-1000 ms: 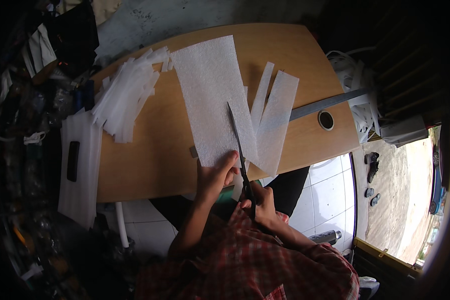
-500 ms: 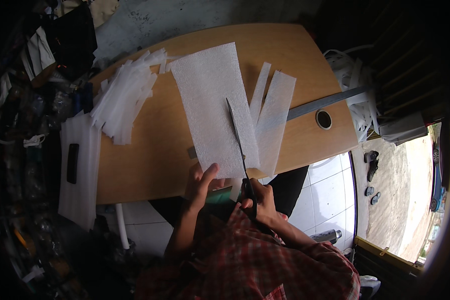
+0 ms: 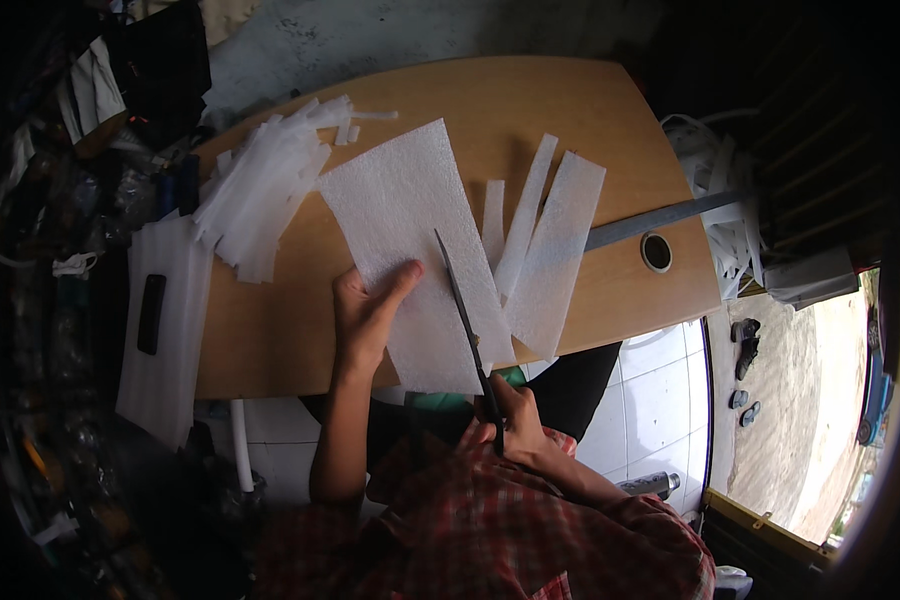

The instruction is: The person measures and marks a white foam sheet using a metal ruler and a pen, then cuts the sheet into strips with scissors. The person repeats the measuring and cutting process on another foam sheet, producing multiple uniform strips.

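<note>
A white foam sheet [image 3: 395,195] is held tilted over the front of the wooden table [image 3: 280,340]. My left hand [image 3: 365,318] grips it by its left side, thumb on top and fingers hidden underneath. In my right hand [image 3: 518,418] is a pair of black-handled scissors [image 3: 458,290], its long dark blade lying over the sheet's right part. From this angle I cannot tell how far the blades are parted. Right of the sheet lie a wide foam strip [image 3: 565,240], a narrow strip [image 3: 528,215] and a shorter one [image 3: 493,215].
A steel ruler [image 3: 660,222] runs under the wide strip, past a round cable hole [image 3: 656,252]. Cut foam strips [image 3: 260,185] are heaped at the left. A black phone [image 3: 151,314] rests on foam layers [image 3: 180,350] over the left edge. White scraps [image 3: 715,170] hang beyond the right edge.
The sheet has come nearer and turned leftward, uncovering the shorter strip. My left hand has shifted left and farther up along the sheet. The scissors have come slightly nearer.
</note>
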Available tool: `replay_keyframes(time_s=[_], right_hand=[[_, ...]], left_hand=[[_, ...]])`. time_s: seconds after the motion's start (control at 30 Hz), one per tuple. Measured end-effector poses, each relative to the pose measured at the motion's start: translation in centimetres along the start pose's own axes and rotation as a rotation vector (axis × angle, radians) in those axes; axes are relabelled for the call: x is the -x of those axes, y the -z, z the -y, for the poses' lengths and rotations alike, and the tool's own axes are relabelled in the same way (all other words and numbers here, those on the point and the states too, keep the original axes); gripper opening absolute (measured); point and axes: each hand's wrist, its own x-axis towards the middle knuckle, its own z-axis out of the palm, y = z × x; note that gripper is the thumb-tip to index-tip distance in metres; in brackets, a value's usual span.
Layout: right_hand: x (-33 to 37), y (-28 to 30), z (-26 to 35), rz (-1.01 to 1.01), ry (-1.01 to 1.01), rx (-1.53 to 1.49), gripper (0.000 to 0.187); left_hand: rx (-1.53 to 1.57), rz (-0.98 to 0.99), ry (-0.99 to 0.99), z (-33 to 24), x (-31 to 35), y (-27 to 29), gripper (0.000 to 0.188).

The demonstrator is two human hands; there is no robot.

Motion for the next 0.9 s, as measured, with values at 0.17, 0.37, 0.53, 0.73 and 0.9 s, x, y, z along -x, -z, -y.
replay_keyframes(time_s=[0.17,0.37,0.53,0.73,0.9], right_hand=[[-0.3,0.1,0.3,-0.038,-0.066,-0.026,0.076],[-0.5,0.7,0.3,-0.001,-0.093,-0.066,0.074],[-0.7,0.8,-0.4,0.004,-0.054,-0.091,0.069],[-0.8,0.7,-0.5,-0.01,-0.067,-0.11,0.061],[-1.3,0.8,-0.7,-0.031,-0.024,-0.128,0.062]], left_hand=[[0.023,-0.015,-0.035,0.2,0.2,-0.1,0.015],[-0.021,0.051,-0.027,0.3,-0.1,0.8,0.016],[-0.009,0.108,-0.013,0.8,0.2,0.7,0.017],[0.019,0.096,0.027,1.0,0.2,0.9,0.016],[-0.032,0.154,0.06,1.2,0.3,1.1,0.016]])
